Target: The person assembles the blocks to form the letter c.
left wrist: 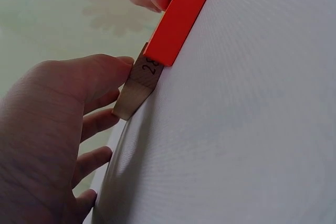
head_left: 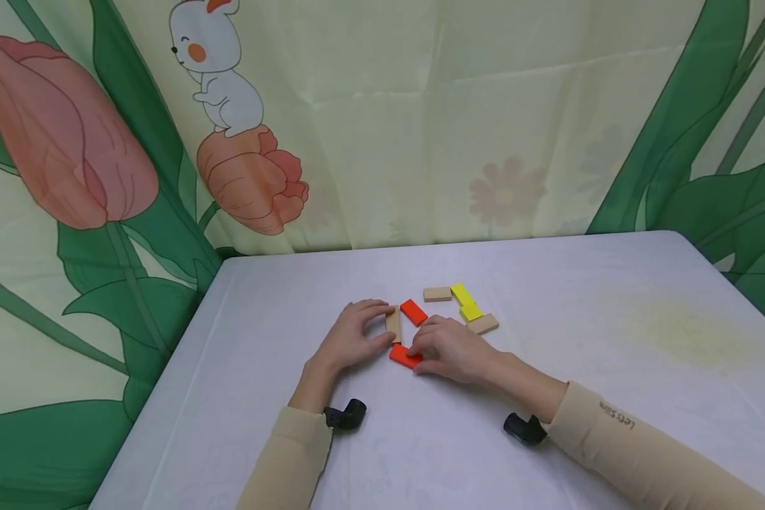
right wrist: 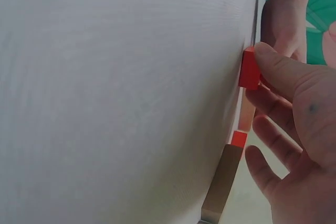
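My left hand [head_left: 350,336] holds a plain wooden block [head_left: 392,324] by its ends, thumb at the near end and index finger at the far one. In the left wrist view this block [left wrist: 134,95] bears a dark number on its end. With thumb and fingers my right hand [head_left: 457,350] pinches a red block [head_left: 400,355], which lies against the near end of the wooden one. Another red block [head_left: 413,312] sits just right of the wooden block, slanting. Beyond the right hand are two touching yellow blocks [head_left: 462,295], with wooden blocks [head_left: 437,294] at either end.
A white cloth covers the table [head_left: 261,319], with a faint yellowish stain [head_left: 688,329] at the right. Behind the table hangs a printed curtain [head_left: 382,142] with tulips and a rabbit. Black wrist cameras [head_left: 347,415] are strapped at both sleeves.
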Demonstrator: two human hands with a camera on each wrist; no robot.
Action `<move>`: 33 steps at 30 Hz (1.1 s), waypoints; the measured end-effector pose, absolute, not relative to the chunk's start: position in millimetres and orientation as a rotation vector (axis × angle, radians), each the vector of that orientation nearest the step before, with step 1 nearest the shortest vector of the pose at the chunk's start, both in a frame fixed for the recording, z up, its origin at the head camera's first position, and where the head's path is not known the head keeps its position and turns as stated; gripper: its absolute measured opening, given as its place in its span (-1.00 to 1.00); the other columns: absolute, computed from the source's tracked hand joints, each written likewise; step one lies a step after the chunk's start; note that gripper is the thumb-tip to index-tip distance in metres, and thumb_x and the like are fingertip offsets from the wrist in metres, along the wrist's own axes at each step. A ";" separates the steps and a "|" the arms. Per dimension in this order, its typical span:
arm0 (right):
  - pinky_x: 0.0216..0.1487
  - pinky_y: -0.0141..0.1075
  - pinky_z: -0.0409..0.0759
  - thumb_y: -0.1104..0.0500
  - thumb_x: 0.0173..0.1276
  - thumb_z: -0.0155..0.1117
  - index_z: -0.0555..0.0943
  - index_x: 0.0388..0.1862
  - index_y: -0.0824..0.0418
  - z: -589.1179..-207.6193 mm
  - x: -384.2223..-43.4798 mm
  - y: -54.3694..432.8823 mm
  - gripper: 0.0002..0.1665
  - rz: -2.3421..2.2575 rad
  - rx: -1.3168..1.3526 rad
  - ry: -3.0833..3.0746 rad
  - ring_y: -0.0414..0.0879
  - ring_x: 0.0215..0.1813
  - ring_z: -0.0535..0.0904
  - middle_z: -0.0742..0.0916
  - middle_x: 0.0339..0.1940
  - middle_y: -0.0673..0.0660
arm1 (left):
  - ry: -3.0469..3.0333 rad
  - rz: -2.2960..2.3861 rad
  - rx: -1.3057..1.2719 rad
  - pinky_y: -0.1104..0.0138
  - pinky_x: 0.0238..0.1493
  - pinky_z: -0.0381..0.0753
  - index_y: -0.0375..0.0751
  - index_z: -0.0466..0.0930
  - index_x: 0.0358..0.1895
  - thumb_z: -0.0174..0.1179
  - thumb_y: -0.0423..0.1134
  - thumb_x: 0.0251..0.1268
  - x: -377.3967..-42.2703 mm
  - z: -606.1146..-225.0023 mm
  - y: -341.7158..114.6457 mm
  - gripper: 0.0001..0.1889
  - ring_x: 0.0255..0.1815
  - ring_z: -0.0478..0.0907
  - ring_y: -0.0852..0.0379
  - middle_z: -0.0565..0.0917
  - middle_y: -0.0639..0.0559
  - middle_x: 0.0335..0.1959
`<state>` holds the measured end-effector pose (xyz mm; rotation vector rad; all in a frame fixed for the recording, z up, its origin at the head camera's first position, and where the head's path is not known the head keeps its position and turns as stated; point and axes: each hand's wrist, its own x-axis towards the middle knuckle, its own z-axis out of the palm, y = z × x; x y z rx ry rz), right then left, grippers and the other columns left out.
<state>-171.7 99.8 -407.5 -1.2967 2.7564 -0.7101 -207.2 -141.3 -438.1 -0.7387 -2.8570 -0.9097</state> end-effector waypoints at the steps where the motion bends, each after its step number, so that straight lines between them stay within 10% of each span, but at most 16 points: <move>1: 0.09 -0.18 0.59 0.10 0.20 0.58 0.80 -0.08 0.10 -408.4 -171.5 99.6 -0.70 -0.710 -1.299 2.757 -0.12 0.02 0.56 0.75 -0.25 -0.13 | -2.853 -0.913 -0.745 -0.07 0.52 0.02 0.00 0.61 0.30 0.35 -0.04 0.29 -207.0 -439.1 -141.7 -0.50 0.40 0.37 0.07 0.57 0.06 0.28; 21: 0.22 0.05 0.56 0.21 0.33 0.45 0.65 0.21 0.18 -403.5 -170.7 123.5 -0.53 -1.387 -0.806 2.682 -0.02 0.25 0.54 0.68 0.18 0.01 | -2.851 -0.925 -0.767 -0.04 0.54 -0.04 0.00 0.59 0.33 0.31 -0.03 0.31 -211.4 -443.2 -145.9 -0.48 0.41 0.33 0.10 0.55 0.07 0.30; 33: 0.10 0.08 0.53 0.24 0.29 0.48 0.64 0.19 0.25 -406.2 -187.5 140.0 -0.52 -1.321 -0.841 2.752 0.13 0.09 0.55 0.71 0.11 0.16 | -2.856 -0.904 -0.795 -0.06 0.53 -0.01 -0.02 0.58 0.33 0.28 -0.05 0.30 -213.8 -439.1 -144.8 -0.48 0.42 0.33 0.06 0.55 0.03 0.30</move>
